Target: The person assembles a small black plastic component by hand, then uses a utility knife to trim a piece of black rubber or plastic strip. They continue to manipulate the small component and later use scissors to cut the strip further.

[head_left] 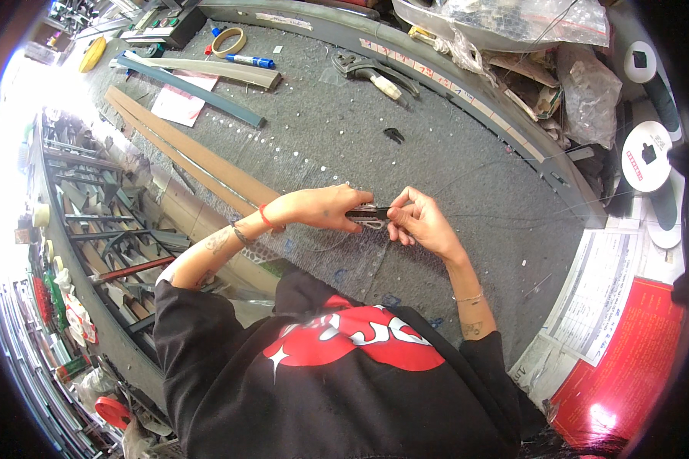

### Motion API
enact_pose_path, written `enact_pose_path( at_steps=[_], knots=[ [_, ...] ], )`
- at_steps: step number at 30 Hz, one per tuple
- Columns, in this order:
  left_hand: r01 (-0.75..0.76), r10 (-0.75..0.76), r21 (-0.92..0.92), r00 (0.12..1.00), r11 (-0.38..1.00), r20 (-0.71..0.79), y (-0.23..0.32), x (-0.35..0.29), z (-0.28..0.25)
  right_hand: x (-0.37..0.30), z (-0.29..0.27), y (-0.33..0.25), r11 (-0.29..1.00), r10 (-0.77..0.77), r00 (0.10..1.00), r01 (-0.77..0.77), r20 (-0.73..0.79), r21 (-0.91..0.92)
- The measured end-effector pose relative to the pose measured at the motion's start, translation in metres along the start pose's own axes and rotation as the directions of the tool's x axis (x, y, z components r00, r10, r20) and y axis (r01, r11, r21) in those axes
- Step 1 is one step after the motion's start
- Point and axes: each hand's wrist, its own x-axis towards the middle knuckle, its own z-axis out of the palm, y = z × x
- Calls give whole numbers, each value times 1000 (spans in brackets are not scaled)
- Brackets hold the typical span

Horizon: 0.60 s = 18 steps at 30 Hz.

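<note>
Over the grey worktop, my left hand closes its fingers and thumb round a small black and metallic fitting. From the right, my right hand pinches the black end of that fitting. Fine dark cords run off to the right from near my right fingers. Exact details of the fitting are covered by my fingers. Two long brown slats lie beside my left forearm, their near ends partly behind my left hand.
Black pliers-like cutters, a small black clip, a blue marker and a tape roll lie farther back. White-ended spools stand right. A rack of profile offcuts is left. Plastic bags pile at back right.
</note>
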Motion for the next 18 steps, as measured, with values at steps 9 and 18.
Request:
enact_pose_path(
  at_steps=[9, 18],
  knots=[
    [-9, 9, -2, 1000, 1000, -16, -2, 2, 6, -4, -4, 16, 988, -72, 995, 62, 66, 145],
    [-22, 21, 36, 1000, 999, 14, 3, -4, 11, 7, 8, 23, 947, 121, 972, -174, 202, 268]
  ],
)
